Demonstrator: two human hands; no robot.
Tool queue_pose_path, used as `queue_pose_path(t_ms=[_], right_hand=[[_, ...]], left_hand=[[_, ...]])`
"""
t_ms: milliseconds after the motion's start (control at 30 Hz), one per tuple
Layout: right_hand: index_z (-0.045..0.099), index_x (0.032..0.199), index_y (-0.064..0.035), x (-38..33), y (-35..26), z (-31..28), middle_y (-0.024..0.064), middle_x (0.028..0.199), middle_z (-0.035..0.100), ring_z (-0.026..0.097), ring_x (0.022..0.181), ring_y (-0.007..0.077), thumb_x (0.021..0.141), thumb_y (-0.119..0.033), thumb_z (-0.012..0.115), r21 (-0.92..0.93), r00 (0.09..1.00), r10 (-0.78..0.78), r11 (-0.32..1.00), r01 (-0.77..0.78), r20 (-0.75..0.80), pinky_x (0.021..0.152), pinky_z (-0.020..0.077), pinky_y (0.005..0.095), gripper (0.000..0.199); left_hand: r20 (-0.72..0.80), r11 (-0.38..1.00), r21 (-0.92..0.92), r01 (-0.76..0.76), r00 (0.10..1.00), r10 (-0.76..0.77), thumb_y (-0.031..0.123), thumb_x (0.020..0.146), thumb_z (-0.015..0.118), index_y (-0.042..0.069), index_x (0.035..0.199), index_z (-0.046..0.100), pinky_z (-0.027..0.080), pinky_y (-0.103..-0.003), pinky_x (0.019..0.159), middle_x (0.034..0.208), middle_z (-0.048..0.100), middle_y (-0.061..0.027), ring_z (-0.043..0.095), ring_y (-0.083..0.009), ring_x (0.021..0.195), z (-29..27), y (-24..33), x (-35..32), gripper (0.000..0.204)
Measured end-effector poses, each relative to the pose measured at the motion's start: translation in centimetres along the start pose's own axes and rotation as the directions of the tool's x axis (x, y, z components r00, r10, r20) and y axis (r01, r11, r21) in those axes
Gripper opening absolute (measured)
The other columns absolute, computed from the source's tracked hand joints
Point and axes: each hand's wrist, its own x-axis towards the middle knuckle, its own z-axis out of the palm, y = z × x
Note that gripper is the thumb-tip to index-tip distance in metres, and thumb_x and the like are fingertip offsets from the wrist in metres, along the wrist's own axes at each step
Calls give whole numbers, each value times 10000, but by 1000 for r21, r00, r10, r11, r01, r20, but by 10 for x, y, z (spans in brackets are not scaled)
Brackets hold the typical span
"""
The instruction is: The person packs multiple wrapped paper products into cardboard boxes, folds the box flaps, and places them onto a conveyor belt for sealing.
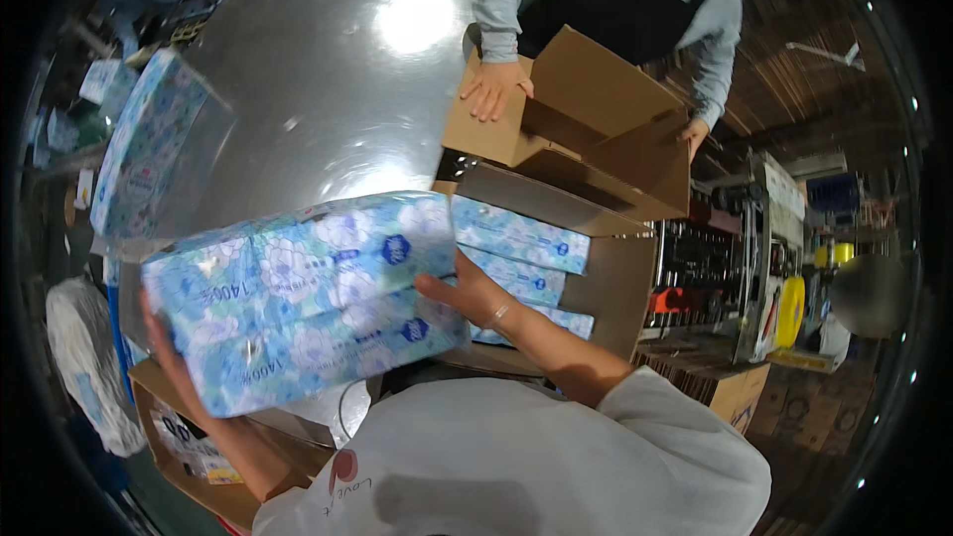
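Note:
Between both hands I hold a plastic-wrapped tissue pack (pixel 318 288), light blue with a floral print, tilted above the near edge of the table. My left hand (pixel 171 347) grips its left end, fingers partly hidden behind it. At its right end my right hand (pixel 467 293) presses, thumb on the front face. Just right of that hand stands an open cardboard carton (pixel 620 303), with several similar blue packs (pixel 521 238) lying in it. Across from me a co-worker's hands hold another open cardboard box (pixel 606 89).
A shiny metal table (pixel 318 69) stretches ahead. At its left edge stands another floral pack (pixel 149 149) in clear film. An open carton (pixel 179 437) with printed items sits low at the left, near a white plastic bag (pixel 89 367). Machinery (pixel 735 258) stands to the right.

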Motion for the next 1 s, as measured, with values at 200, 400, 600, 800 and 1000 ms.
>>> queue_pose_path(t_ms=[200,400,600,800,1000], right_hand=[[468,1094,-9,-125,40,-125,83,956,556,512,868,140,803,-378,619,125,775,228,974,-192,-589,763,432,281,493],[238,1355,-12,-143,67,-192,287,1368,231,185,1282,433,682,-290,715,-873,874,-54,97,-477,-483,1025,212,463,870],[208,1300,145,-85,169,-253,307,1371,202,167,1298,414,820,-142,515,-808,807,-39,7,-590,-590,1066,171,440,638],[501,1180,-57,-167,99,-245,145,1323,359,252,1265,367,704,-254,664,-897,795,-435,73,-435,-422,1034,186,517,540],[347,1215,71,-218,75,-249,260,1229,401,310,1197,423,763,-400,618,-366,594,-63,838,-404,-802,1006,254,477,708]], left_hand=[[677,263,597,-758,652,342,152,814,518,10,1162,487,359,-338,934,1142,489,-128,486,-221,1049,136,-13,-67,378],[965,-204,261,-943,255,56,140,696,542,6,804,527,323,-516,899,905,500,-173,457,-313,913,248,-282,-80,172],[931,-4,346,-938,343,124,302,766,558,-51,942,545,306,-502,927,994,515,-231,452,-376,1010,263,-339,-52,394],[210,502,808,309,644,-735,510,842,473,-72,1171,488,387,-348,875,1167,525,-172,502,-260,1051,178,-353,21,669],[558,686,725,60,532,-636,297,859,539,4,935,532,494,-313,671,921,605,-108,611,-179,774,184,-241,19,303]])
